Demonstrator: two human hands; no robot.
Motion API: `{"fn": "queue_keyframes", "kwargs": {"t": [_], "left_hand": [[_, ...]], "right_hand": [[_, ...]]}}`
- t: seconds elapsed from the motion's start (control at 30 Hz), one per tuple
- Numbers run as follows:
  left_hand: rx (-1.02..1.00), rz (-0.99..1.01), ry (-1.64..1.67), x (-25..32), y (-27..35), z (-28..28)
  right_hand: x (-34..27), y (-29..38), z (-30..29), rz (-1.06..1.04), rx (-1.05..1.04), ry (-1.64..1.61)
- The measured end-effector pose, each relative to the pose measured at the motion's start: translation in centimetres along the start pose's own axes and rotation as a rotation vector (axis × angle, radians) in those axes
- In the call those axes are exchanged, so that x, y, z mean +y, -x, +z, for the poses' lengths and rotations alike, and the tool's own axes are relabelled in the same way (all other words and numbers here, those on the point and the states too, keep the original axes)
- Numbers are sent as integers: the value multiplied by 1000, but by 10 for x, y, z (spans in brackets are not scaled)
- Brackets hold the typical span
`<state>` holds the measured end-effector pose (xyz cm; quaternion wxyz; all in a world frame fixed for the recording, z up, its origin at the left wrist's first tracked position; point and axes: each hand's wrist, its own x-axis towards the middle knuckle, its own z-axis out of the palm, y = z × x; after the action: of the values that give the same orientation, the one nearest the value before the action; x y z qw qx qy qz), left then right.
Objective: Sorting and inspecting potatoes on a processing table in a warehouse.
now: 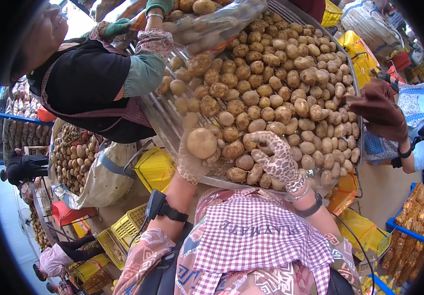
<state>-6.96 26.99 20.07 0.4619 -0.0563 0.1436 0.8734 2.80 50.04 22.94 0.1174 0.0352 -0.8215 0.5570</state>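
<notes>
My left hand (193, 162), in a leopard-print glove, holds a large round potato (201, 143) above the near left part of a metal sorting table (208, 180). To its right, my right hand (280, 160), gloved the same way, hovers low over the near edge of the potato heap (271, 88). Its fingers are curled but apart, and I see nothing held in them. Brown potatoes with soil on their skins spread across most of the slatted tabletop.
At the left, a co-worker's green-gloved hand (160, 6) is by a clear plastic bag (215, 27) of potatoes. Another person's brown-gloved hand (377, 107) reaches in from the right. A woven sack (114, 169) and yellow crates (129, 225) stand on the floor at left.
</notes>
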Motion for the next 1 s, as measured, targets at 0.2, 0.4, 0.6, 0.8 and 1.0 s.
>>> {"fn": "queue_keyframes", "kwargs": {"t": [0.2, 0.4, 0.6, 0.8, 1.0], "left_hand": [[294, -212, -501, -34, -17, 2], [389, 422, -1630, -90, -11, 3], [583, -161, -163, -53, -22, -29], [219, 447, -1353, -71, -11, 14], [384, 125, -99, -11, 33, -59]], "right_hand": [[-18, -23, 49, -278, -95, 135], [37, -7, 91, 712, 429, -598], [-15, -9, 89, -337, 179, 410], [46, 4, 104, 429, 178, -284], [16, -11, 60, 361, -361, -145]]}}
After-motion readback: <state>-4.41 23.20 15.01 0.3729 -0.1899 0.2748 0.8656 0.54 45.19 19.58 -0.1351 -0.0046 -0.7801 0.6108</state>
